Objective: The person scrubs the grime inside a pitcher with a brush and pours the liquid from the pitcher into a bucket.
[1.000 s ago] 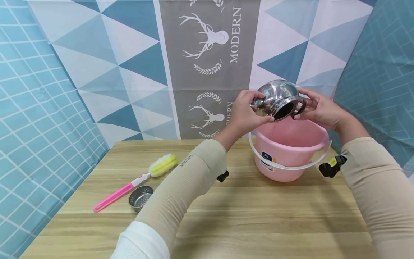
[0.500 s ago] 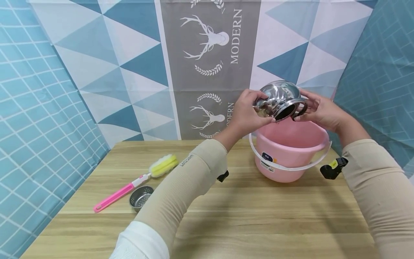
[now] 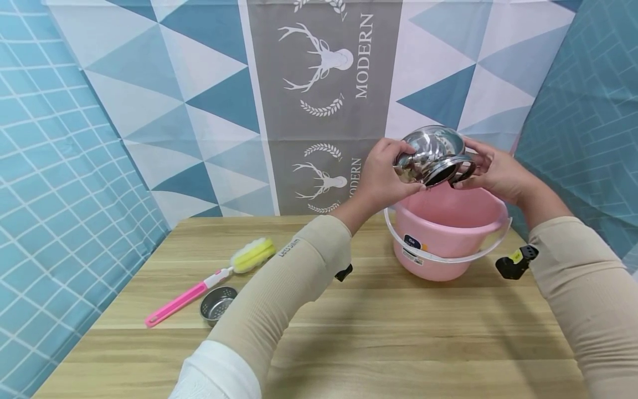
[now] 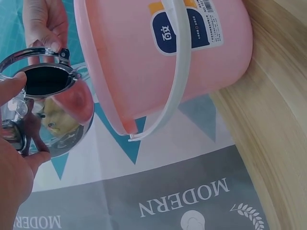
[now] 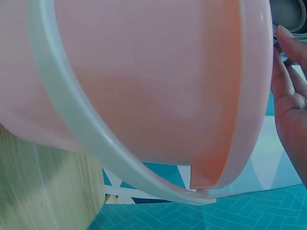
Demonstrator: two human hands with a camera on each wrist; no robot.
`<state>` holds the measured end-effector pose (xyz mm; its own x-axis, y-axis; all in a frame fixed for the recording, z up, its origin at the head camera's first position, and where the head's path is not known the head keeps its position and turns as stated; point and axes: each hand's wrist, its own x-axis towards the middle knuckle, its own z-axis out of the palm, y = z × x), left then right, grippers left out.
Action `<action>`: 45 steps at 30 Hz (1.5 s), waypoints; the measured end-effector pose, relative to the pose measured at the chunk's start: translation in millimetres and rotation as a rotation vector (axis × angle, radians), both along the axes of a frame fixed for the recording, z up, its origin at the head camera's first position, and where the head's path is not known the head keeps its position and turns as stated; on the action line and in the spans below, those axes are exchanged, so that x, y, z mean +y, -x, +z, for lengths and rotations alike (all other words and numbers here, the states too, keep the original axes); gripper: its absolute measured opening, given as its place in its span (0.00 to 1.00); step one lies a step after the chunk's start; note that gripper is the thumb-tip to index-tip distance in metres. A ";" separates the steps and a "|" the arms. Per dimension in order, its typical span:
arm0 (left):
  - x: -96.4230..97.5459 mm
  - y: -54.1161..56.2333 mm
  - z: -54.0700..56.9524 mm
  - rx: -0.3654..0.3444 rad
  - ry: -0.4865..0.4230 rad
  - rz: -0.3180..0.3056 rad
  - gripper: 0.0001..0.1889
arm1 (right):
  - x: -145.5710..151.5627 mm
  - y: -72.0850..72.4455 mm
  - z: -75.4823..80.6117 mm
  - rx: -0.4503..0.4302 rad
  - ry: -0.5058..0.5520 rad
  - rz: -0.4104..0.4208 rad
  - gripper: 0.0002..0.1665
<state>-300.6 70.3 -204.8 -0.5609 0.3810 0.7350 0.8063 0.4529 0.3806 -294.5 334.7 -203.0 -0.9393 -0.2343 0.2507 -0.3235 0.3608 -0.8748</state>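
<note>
A shiny stainless steel teapot (image 3: 432, 144) is held tilted on its side above the pink bucket (image 3: 448, 244), its dark round mouth turned down and toward me. My left hand (image 3: 382, 176) grips the teapot at its left end, thumb near the rim. On the other side my right hand (image 3: 500, 173) holds it by the loop handle (image 3: 466, 173), fingers partly behind the body. The left wrist view shows the open mouth of the teapot (image 4: 67, 129) beside the bucket's rim. In the right wrist view the bucket wall (image 5: 144, 86) hides most of the teapot. No stream of liquid shows.
On the wooden table (image 3: 399, 343) at the left lies a bottle brush (image 3: 209, 282) with a pink handle and yellow-white sponge head. Next to it stands a perforated metal strainer cup (image 3: 217, 305), partly behind my left sleeve. The bucket's white handle (image 3: 438, 257) hangs down in front.
The teapot and both hands have shifted very slightly to the right above the bucket. The grip of both hands looks the same, and the things on the table have not moved.
</note>
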 end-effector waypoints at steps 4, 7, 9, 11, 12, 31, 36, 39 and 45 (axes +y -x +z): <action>-0.8 -0.2 -0.6 0.011 0.004 -0.018 0.31 | -2.4 -1.3 -1.2 0.013 0.006 -0.004 0.61; -1.0 0.4 -1.2 0.029 0.022 -0.013 0.32 | -4.7 -2.5 -2.6 0.029 0.005 -0.014 0.61; -0.9 0.8 -1.2 0.048 0.036 -0.002 0.32 | -5.7 -2.7 -3.4 0.036 -0.003 -0.027 0.61; -0.6 1.1 -1.3 0.065 0.044 0.004 0.32 | -5.8 -2.4 -3.9 0.038 -0.016 -0.041 0.61; -0.8 0.8 -1.1 0.071 0.046 0.006 0.32 | -5.7 -2.2 -4.1 0.038 -0.024 -0.048 0.62; -1.1 -1.4 4.1 0.148 0.108 0.022 0.31 | -8.5 -1.4 -5.1 0.103 -0.092 -0.117 0.61; -2.5 -0.6 5.8 0.196 0.108 0.006 0.30 | -10.2 -1.7 -4.8 0.123 -0.096 -0.131 0.62; -2.8 0.3 7.2 0.218 0.117 -0.002 0.30 | -11.0 -2.6 -4.7 0.139 -0.090 -0.139 0.63; -2.7 1.1 10.1 0.244 0.133 -0.019 0.30 | -12.2 -6.5 -3.2 0.166 -0.089 -0.162 0.63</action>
<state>-301.7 67.5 -194.7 -0.3655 0.4919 0.7902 0.8755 0.4699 0.1125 -288.0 322.5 -206.2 -0.9138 -0.1121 0.3903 -0.3922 0.4925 -0.7769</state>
